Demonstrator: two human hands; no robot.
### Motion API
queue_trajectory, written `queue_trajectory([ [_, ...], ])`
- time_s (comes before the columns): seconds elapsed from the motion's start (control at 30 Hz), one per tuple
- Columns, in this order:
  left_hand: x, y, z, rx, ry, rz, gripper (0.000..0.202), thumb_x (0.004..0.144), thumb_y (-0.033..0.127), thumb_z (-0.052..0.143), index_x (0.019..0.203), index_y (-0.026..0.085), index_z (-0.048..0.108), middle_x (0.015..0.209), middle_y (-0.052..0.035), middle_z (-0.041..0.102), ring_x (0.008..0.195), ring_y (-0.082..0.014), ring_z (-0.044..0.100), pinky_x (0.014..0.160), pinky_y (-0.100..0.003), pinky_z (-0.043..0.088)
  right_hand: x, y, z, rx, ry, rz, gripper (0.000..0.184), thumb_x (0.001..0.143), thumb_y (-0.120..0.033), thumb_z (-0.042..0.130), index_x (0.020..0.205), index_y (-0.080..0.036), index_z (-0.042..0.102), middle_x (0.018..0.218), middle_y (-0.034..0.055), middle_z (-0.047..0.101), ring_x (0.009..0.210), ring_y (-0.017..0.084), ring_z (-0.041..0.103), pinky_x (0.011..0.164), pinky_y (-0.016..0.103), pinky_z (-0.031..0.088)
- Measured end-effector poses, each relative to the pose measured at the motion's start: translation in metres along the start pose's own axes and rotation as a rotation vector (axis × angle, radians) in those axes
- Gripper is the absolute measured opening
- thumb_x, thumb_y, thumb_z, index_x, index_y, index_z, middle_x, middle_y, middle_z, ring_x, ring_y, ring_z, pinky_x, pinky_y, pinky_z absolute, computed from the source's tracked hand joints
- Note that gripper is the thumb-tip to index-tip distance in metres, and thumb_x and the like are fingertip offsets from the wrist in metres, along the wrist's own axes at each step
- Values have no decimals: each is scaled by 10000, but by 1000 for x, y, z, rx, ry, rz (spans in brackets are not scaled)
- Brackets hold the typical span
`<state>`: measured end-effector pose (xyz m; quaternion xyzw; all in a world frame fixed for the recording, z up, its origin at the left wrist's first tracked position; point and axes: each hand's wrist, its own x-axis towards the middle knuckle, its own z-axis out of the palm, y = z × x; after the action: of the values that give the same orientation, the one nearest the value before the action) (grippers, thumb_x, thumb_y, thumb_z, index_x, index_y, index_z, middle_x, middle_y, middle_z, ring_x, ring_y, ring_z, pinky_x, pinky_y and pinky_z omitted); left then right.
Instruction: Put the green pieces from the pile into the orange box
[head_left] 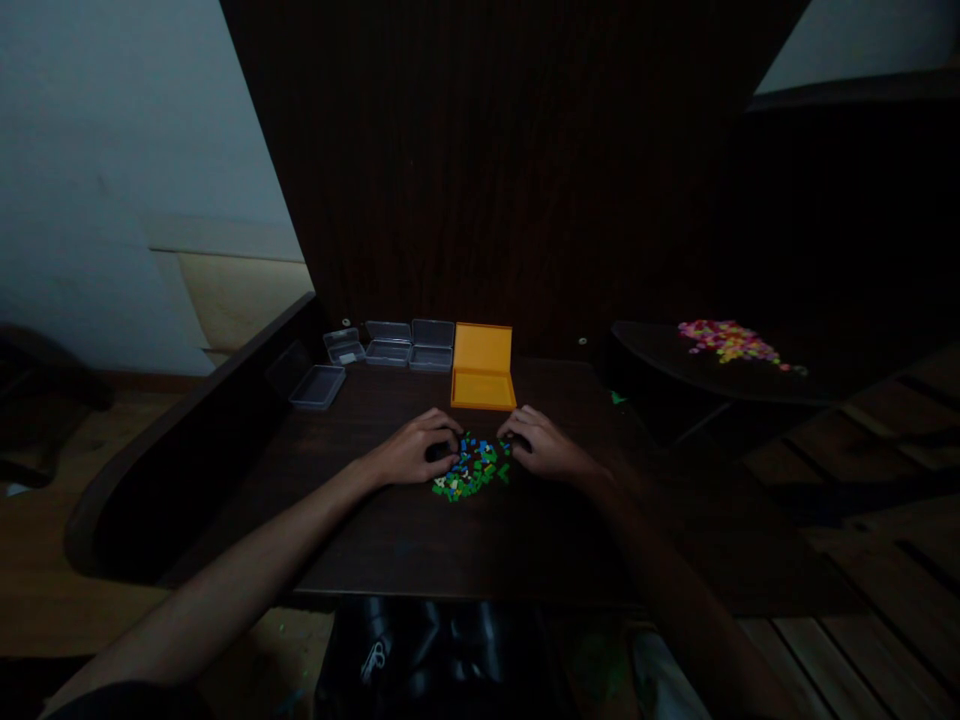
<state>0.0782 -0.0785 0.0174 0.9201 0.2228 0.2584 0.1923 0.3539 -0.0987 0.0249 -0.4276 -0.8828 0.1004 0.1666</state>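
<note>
A loose heap of tiny flat pieces (474, 466), mostly green with some blue, white and yellow, lies on the dark wooden desk (405, 550). My left hand (421, 447) rests at the heap's left side, with thumb and fingers apart in a curve around its edge. Across from it, my right hand (546, 446) is at the right edge, its fingers bent and slightly apart, tips close to a few green and blue pieces. I see nothing held in either hand. Just behind the heap stands an orange-yellow case (484, 390) with its lid raised.
Clear plastic boxes with raised lids line the back: a small one (345, 346), two middle ones (388, 352) (432, 357), and another box (318, 388) farther left. Pink and yellow pieces (731, 342) cover part of a side shelf (652, 345). A raised side panel (187, 440) borders the left.
</note>
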Motion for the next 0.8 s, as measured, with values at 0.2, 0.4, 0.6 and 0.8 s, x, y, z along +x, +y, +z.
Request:
queue_trajectory([
  [0.2, 1, 0, 0, -30, 9, -19, 92, 899, 241, 603, 878, 182, 670, 1104, -79, 658, 1085, -210, 575, 959, -356, 482, -1, 6, 3, -42, 1, 16, 251, 851, -81, 502, 1008, -185, 669, 975, 78, 624, 975, 227, 522, 869, 370, 432],
  [0.4, 1, 2, -1, -25, 0, -20, 133, 934, 246, 558, 889, 178, 663, 1088, -84, 659, 1077, -206, 578, 952, -350, 479, 0, 7, 4, -49, 2, 18, 209, 889, -114, 517, 986, -183, 689, 963, 85, 627, 967, 231, 532, 861, 373, 441],
  [0.6, 1, 0, -1, -26, 26, -24, 95, 931, 251, 569, 928, 188, 641, 1102, -79, 660, 1093, -208, 572, 960, -362, 475, -1, 7, 4, -39, -7, -2, 264, 923, -118, 522, 1092, -210, 702, 961, 82, 616, 963, 226, 531, 855, 358, 439],
  [0.8, 1, 0, -2, 26, 40, -59, 92, 892, 270, 614, 855, 186, 606, 1084, -82, 650, 1084, -218, 566, 953, -368, 473, -1, 7, 3, -28, -17, -12, 213, 949, -170, 515, 1033, -205, 707, 949, 82, 615, 953, 222, 531, 851, 367, 446],
])
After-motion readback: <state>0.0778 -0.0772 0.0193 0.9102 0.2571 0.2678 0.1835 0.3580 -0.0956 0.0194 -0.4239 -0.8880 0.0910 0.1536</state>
